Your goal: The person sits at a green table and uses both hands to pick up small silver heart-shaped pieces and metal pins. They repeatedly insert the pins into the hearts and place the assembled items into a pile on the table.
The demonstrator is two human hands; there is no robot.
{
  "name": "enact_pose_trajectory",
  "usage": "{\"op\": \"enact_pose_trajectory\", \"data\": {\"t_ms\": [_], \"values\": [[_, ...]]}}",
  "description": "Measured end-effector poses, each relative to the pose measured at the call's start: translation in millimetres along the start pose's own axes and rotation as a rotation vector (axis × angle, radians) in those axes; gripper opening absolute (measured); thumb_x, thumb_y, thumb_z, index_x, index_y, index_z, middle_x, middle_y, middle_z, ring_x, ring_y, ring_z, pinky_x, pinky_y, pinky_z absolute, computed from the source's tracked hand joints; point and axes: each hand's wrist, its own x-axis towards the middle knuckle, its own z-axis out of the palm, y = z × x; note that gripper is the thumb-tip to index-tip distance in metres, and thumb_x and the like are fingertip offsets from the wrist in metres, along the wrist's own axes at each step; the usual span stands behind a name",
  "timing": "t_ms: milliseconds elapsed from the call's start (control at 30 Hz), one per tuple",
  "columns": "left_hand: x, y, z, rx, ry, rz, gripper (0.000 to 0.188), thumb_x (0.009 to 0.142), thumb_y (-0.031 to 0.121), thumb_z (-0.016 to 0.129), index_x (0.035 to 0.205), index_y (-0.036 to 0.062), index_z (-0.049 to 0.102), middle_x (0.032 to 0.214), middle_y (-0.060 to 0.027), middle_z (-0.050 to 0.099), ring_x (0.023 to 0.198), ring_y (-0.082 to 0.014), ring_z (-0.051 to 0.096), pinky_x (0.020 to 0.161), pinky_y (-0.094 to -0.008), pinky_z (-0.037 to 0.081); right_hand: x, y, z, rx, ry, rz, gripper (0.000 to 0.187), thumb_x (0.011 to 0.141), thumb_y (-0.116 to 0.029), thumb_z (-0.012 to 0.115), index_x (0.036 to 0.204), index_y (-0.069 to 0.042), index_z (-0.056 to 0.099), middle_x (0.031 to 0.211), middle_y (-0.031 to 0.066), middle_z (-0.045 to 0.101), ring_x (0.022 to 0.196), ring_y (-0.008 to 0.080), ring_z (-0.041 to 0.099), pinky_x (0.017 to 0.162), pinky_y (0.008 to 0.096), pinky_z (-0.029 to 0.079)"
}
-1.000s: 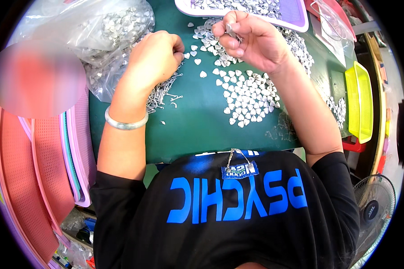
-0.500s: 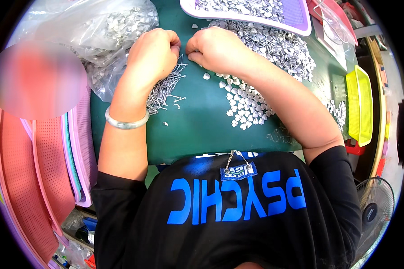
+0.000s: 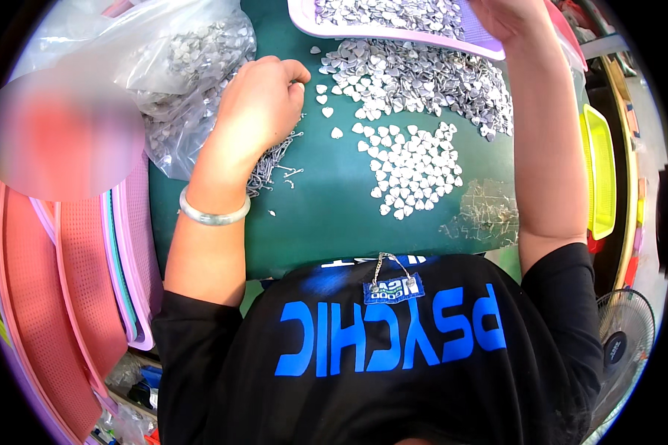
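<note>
Green covers the whole table (image 3: 334, 222) in front of me, and it is the biggest thing under my arms. Stacked pink and coral perforated trays (image 3: 74, 282) lean along my left side, and a yellow basket (image 3: 601, 170) sits at the far right edge. A clear plastic bag (image 3: 178, 81) full of silvery pieces lies crumpled at the upper left, just beside my left wrist. At the top edge a lilac tray (image 3: 393, 26) holds more of the same silver pieces, and below its rim a broad heap of silver hearts (image 3: 423, 78) spreads over the green. Nearer to me lies a smaller, flatter patch of white hearts (image 3: 416, 170), one layer deep, with a few stray ones between it and my left hand. My left hand (image 3: 256, 111) rests on the table with its fingers curled in and the thumb tip against the forefinger, pinching something too small to make out; a pale bangle (image 3: 214, 215) rings that wrist. Under and just beside that hand is a small bundle of thin metal pins (image 3: 274, 159), a few scattered loose. My right hand (image 3: 508, 15) is up over the far end of the lilac tray, mostly cut off by the picture's edge, so I cannot tell whether it is spread or closed.
</note>
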Motion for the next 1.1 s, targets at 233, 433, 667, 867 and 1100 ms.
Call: {"op": "enact_pose_trajectory", "data": {"t_ms": [233, 433, 667, 867, 1100], "values": [[0, 1, 0, 0.027, -0.018, 0.071, 0.019, 0.081, 0.008, 0.057, 0.091, 0.0097, 0.074, 0.085, -0.0124, 0.061, 0.091, -0.0319, 0.058, 0.082, -0.0428, 0.049, -9, 4, -15, -0.875, -0.134, -0.394, 0.023, 0.082, -0.012, 0.063, 0.103, 0.000, 0.065, 0.077, 0.0050, 0.064, 0.068, 0.0149, 0.060, 0.066, 0.0263, 0.048], [0, 0, 1, 0.031, -0.067, 0.104, 0.015, 0.078, 0.008, 0.063, 0.089, 0.0100, 0.073, 0.087, -0.0108, 0.062, 0.092, -0.0306, 0.058, 0.082, -0.0408, 0.049, -69, 16, 35, -0.688, -0.242, -0.382, 0.011, 0.086, -0.006, 0.063, 0.095, -0.002, 0.067, 0.079, 0.0028, 0.065, 0.070, 0.0141, 0.062, 0.060, 0.0271, 0.049], [1, 5, 4, -0.012, -0.036, 0.175, 0.013, 0.072, 0.008, 0.071, 0.084, 0.0059, 0.069, 0.080, -0.0086, 0.060, 0.085, -0.0293, 0.058, 0.077, -0.0372, 0.047, -83, 74, 80, -0.946, -0.409, -0.379, 0.009, 0.078, -0.013, 0.060, 0.080, -0.009, 0.068, 0.081, 0.0125, 0.066, 0.081, 0.0316, 0.065, 0.070, 0.0429, 0.053], [1, 3, 9, -0.023, -0.019, 0.186, 0.008, 0.075, 0.007, 0.068, 0.082, 0.0047, 0.066, 0.081, -0.0086, 0.060, 0.087, -0.0299, 0.057, 0.077, -0.0382, 0.047, -79, 73, 84, -0.982, -0.511, -0.304, 0.011, 0.077, -0.012, 0.058, 0.079, -0.009, 0.068, 0.083, 0.0123, 0.066, 0.081, 0.0320, 0.065, 0.070, 0.0435, 0.053], [3, -2, 7, -0.029, 0.028, 0.149, 0.004, 0.079, 0.006, 0.064, 0.081, 0.0022, 0.063, 0.080, -0.0115, 0.060, 0.084, -0.0315, 0.058, 0.075, -0.0396, 0.047, -77, 68, 78, -0.846, -0.517, -0.258, 0.010, 0.077, -0.015, 0.062, 0.079, -0.007, 0.068, 0.082, 0.0124, 0.065, 0.080, 0.0324, 0.064, 0.070, 0.0435, 0.051]]}}
